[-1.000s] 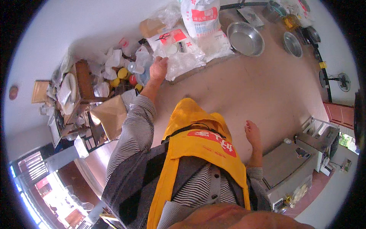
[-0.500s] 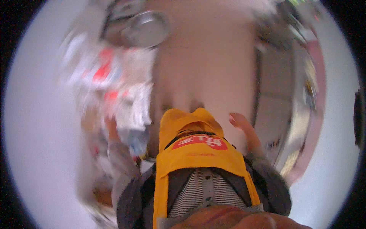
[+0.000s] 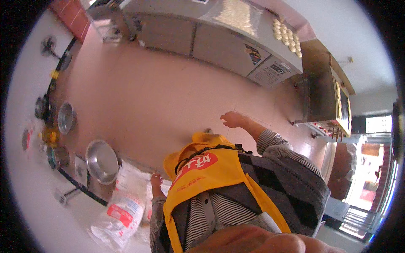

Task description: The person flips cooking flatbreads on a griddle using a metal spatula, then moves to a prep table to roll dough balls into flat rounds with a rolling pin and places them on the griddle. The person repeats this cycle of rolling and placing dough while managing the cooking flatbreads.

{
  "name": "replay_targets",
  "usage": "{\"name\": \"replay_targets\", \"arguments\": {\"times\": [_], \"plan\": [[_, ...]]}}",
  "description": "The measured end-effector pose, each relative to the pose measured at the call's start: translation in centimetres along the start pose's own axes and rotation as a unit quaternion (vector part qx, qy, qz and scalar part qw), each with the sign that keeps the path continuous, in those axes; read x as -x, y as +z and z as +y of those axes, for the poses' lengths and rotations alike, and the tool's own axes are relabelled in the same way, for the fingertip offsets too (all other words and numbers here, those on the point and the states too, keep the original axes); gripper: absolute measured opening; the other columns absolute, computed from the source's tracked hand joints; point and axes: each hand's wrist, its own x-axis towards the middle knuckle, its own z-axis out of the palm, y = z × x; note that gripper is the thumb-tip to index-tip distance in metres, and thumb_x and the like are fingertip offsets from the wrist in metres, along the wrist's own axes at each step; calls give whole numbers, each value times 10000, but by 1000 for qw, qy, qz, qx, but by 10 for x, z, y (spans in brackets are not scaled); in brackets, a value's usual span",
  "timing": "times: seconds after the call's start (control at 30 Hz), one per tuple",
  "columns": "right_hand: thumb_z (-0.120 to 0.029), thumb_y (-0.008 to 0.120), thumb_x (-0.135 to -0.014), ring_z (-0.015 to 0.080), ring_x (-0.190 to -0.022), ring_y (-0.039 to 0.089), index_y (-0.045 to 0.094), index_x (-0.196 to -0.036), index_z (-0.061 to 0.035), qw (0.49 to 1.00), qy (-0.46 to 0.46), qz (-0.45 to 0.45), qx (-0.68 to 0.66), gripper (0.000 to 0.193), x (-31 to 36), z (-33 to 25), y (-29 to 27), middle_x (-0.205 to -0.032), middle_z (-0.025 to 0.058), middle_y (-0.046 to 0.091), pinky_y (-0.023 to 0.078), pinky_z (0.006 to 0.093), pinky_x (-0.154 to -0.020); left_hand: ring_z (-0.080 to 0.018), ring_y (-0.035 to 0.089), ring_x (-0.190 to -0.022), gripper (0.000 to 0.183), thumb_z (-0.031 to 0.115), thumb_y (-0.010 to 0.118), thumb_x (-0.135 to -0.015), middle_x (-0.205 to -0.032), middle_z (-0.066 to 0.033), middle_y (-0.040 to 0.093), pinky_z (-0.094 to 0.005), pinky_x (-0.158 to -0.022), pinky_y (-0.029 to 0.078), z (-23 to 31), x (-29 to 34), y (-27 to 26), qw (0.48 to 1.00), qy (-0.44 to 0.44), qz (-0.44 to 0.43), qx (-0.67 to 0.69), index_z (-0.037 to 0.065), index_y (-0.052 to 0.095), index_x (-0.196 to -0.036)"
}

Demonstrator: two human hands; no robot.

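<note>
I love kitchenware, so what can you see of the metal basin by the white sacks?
The basin is round, silvery, apparently metal, with a rim, sloping walls and flatter bottom. It sits open side up on the floor, nothing showing inside. Whether it touches the white sacks is unclear; neither left hand nor right hand touches it.

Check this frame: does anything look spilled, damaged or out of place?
Nothing stands out as spilled or damaged. The round metal basin sits beside the white sack, and pale round pieces lie in rows on the steel counter. Small flaws would be hard to tell.
</note>
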Motion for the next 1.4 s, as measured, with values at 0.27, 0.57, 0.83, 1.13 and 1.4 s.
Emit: {"name": "replay_targets", "arguments": {"times": [0.27, 0.57, 0.83, 1.13, 1.4], "plan": [[-223, 619, -909, 389, -1149, 606, 627, -1242, -47, 982, 141, 85, -91, 377, 44, 162, -16, -1212, 201, 658, 487, 494, -988, -223, 694, -664, 287, 242, 664, -904, -920, -87, 672, -313, -481, 497, 161, -132, 132, 931, 140, -24, -335, 59, 637, -1123], [-241, 619, -914, 374, -1170, 599, 619, -1259, -50, 945, 206, 147, -205, 394, 42, 259, -4, -1222, 196, 659, 489, 472, -998, -234, 710, -810, 379, 201, 687, -895, -1030, -93, 692, -346, -576, 548, 289, -211, 318, 917, -56, -33, -394, 49, 613, -1235], [-209, 622, -914, 381, -1087, 643, 638, -1243, -41, 912, 309, 119, -244, 369, 54, 339, -42, -1154, 206, 686, 510, 470, -963, -289, 675, -750, 282, 244, 619, -889, -881, -140, 682, -431, -614, 514, 363, -360, 429, 767, 36, -206, -606, 36, 658, -1076], [-210, 618, -903, 393, -1019, 669, 628, -1244, -45, 802, 417, 244, -351, 380, 51, 398, -135, -1105, 221, 693, 541, 462, -890, -321, 682, -718, 327, 335, 626, -915, -968, -188, 699, -412, -703, 538, 508, -453, 727, 634, 298, -285, -654, 28, 674, -1019], [-202, 661, -870, 348, -967, 699, 666, -1203, -54, 861, 339, 175, -336, 365, 34, 495, -127, -1040, 198, 717, 561, 432, -834, -131, 646, -668, 258, 252, 566, -1019, -879, -64, 676, -295, -651, 522, 612, -395, 882, 813, 86, -402, -413, 17, 627, -1109]]}}
